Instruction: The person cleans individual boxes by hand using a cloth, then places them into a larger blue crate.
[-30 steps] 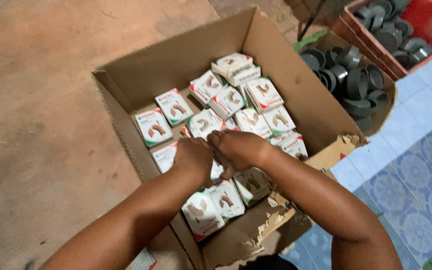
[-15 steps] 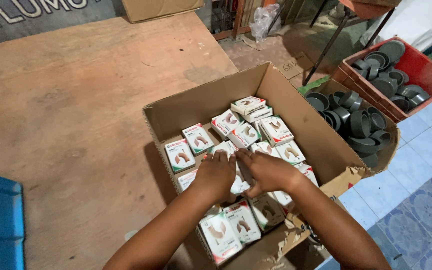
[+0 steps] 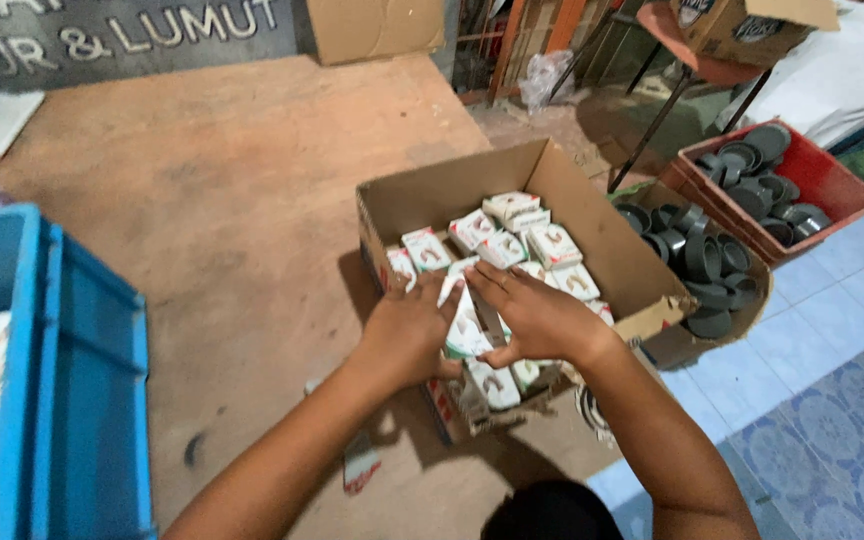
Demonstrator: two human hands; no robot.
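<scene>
Your left hand, right hand clamp stack of small white cartons between palms, frame centre, keeping them together inside open brown cardboard box.

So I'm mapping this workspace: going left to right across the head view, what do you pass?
Blue crate → left hand → right hand on the small white boxes in the cardboard box → box of grey round fittings → red crate.

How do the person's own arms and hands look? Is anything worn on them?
Both arms are bare up to the frame edge: no sleeves show. The left hand and the right hand wear no gloves. I see no watch, bracelet or ring on the wrists or the fingers.
</scene>
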